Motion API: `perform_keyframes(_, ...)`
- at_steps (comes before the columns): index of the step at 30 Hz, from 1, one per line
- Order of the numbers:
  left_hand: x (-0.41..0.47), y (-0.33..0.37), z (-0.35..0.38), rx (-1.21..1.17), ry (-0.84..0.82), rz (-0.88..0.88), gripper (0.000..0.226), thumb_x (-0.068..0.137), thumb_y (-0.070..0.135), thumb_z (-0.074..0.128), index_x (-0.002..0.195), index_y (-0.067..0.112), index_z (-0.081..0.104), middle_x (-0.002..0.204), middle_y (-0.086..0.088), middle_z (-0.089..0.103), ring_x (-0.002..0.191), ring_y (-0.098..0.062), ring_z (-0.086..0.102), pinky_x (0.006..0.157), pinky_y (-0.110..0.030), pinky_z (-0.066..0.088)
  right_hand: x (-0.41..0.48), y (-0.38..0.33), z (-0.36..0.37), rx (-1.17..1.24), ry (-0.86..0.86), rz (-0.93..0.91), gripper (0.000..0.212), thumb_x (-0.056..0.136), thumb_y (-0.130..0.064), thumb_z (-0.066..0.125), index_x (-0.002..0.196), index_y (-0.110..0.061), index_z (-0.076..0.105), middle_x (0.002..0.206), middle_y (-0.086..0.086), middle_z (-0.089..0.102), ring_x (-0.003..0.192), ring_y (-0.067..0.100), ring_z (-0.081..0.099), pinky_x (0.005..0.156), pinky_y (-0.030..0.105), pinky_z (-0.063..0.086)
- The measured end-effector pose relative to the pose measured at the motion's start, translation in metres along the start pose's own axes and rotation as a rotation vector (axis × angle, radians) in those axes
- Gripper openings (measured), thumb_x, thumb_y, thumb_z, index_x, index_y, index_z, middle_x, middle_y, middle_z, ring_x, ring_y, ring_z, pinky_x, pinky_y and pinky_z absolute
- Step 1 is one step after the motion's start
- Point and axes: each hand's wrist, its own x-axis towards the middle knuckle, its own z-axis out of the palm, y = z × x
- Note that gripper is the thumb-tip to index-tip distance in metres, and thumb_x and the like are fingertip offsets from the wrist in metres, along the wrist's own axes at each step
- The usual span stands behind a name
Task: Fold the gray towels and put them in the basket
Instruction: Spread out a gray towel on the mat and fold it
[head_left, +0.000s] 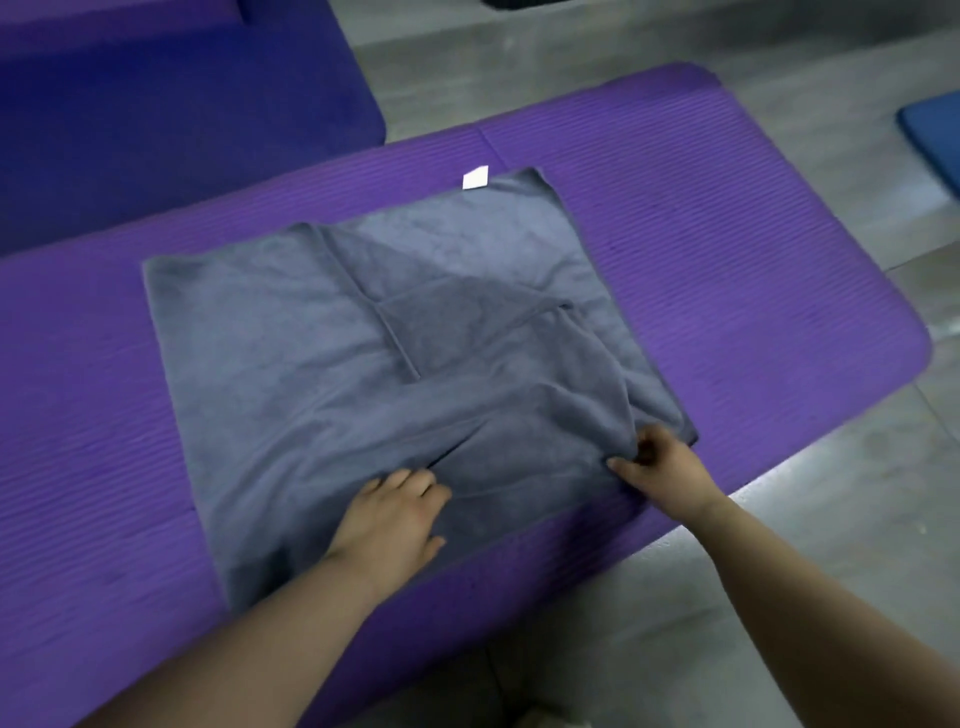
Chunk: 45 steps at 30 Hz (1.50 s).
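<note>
Worn on the head, a single wide-angle view. Looks forward and steeply down, over both forearms (249, 644) entering from the bottom edge. Sits close to the work: left hand (395, 512) and right hand (657, 467) in the lower middle, near the lens. Centres on the gray towel (322, 353) spread over the purple mat (717, 234), seen slantwise, with the mat running from lower left to upper right. Takes in, farther off, a dark blue mat (156, 104) at upper left, gray floor (779, 587) along the top, right and bottom, and the corner of a blue pad (935, 140) at the right edge. Cuts off the purple mat's left end at the frame border.
</note>
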Motion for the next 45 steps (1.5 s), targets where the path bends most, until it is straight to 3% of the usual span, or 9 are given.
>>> perform_keyframes(6, 0.0, -0.005, -0.003, -0.166, 0.087, -0.291, 0.034, 0.082, 0.021, 0.063, 0.114, 0.015, 0.054, 0.115, -0.001, 0.054, 0.107, -0.018, 0.055, 0.086, -0.025, 0.045, 0.015, 0.001, -0.014, 0.16, 0.115, 0.021, 0.025, 0.086, 0.0, 0.055, 0.064, -0.013, 0.054, 0.059, -0.004, 0.048, 0.06, 0.013, 0.045, 0.061, 0.018, 0.039)
perform_keyframes(10, 0.001, 0.0, -0.002, -0.338, 0.21, -0.043, 0.01, 0.059, 0.02, 0.066, 0.068, 0.022, 0.06, 0.067, 0.009, 0.061, 0.059, -0.005, 0.06, 0.052, -0.012, 0.041, 0.023, 0.006, -0.034, 0.252, 0.244, -0.005, 0.023, 0.088, 0.001, 0.052, 0.07, -0.013, 0.054, 0.06, -0.004, 0.049, 0.049, 0.002, 0.051, 0.057, 0.018, 0.042)
perform_keyframes(12, 0.002, 0.008, 0.002, -0.248, 0.198, 0.074, 0.013, 0.061, 0.027, 0.049, 0.062, 0.029, 0.062, 0.06, 0.015, 0.058, 0.057, 0.003, 0.051, 0.06, -0.013, 0.038, 0.026, 0.009, -0.042, 0.242, 0.299, 0.001, 0.016, 0.088, 0.001, 0.051, 0.078, -0.009, 0.057, 0.061, -0.005, 0.048, 0.053, 0.007, 0.05, 0.047, 0.005, 0.038)
perform_keyframes(17, -0.017, 0.011, 0.029, -0.071, 0.113, 0.106, 0.049, 0.024, 0.023, 0.087, 0.071, 0.029, 0.071, 0.066, 0.016, 0.061, 0.056, 0.002, 0.06, 0.052, -0.011, 0.048, 0.038, 0.017, -0.035, 0.093, 0.268, 0.089, 0.01, 0.087, -0.003, 0.054, 0.093, -0.004, 0.062, 0.083, 0.011, 0.057, 0.087, 0.018, 0.052, 0.056, 0.018, 0.036)
perform_keyframes(21, -0.029, -0.003, 0.038, -0.002, 0.174, 0.124, 0.062, 0.024, 0.02, 0.085, 0.083, 0.029, 0.068, 0.074, 0.012, 0.062, 0.064, -0.003, 0.059, 0.056, -0.014, 0.05, 0.034, 0.013, -0.031, -0.109, 0.28, 0.195, 0.032, 0.089, -0.019, 0.054, 0.115, -0.002, 0.061, 0.127, 0.027, 0.045, 0.119, 0.04, 0.045, 0.104, 0.033, 0.033)
perform_keyframes(27, -0.038, -0.02, 0.039, 0.06, 0.229, 0.156, 0.092, 0.01, 0.013, 0.083, 0.09, 0.024, 0.041, 0.066, 0.009, 0.061, 0.07, -0.01, 0.034, 0.06, -0.012, 0.041, 0.029, 0.003, -0.029, -0.18, 0.189, 0.191, 0.032, 0.09, -0.015, 0.051, 0.109, 0.011, 0.057, 0.116, 0.032, 0.057, 0.11, 0.041, 0.053, 0.089, 0.037, 0.041)
perform_keyframes(32, -0.053, -0.038, 0.038, 0.151, 0.239, 0.251, 0.089, 0.021, 0.013, 0.086, 0.103, 0.021, 0.054, 0.078, 0.001, 0.069, 0.083, -0.017, 0.04, 0.087, -0.027, 0.03, 0.017, 0.007, -0.021, -0.131, 0.223, 0.182, 0.028, 0.087, -0.011, 0.054, 0.107, 0.008, 0.056, 0.11, 0.029, 0.061, 0.106, 0.039, 0.056, 0.087, 0.038, 0.042)
perform_keyframes(36, -0.066, -0.048, 0.041, 0.068, 0.232, 0.124, 0.056, 0.056, 0.021, 0.047, 0.112, 0.018, 0.045, 0.103, -0.004, 0.066, 0.1, -0.018, 0.043, 0.109, -0.029, 0.01, 0.011, 0.0, -0.03, -0.029, 0.406, 0.164, 0.025, 0.087, -0.011, 0.054, 0.106, 0.005, 0.055, 0.11, 0.028, 0.061, 0.107, 0.039, 0.054, 0.088, 0.038, 0.04)
perform_keyframes(45, -0.092, -0.067, 0.02, -0.049, 0.097, 0.103, 0.041, 0.057, 0.036, 0.036, 0.073, 0.029, 0.073, 0.091, 0.01, 0.073, 0.083, -0.006, 0.068, 0.073, -0.016, 0.049, -0.01, -0.02, -0.021, -0.28, 0.6, 0.094, 0.059, 0.072, -0.04, 0.041, 0.107, 0.006, 0.056, 0.116, 0.033, 0.051, 0.115, 0.045, 0.042, 0.096, 0.047, 0.033)
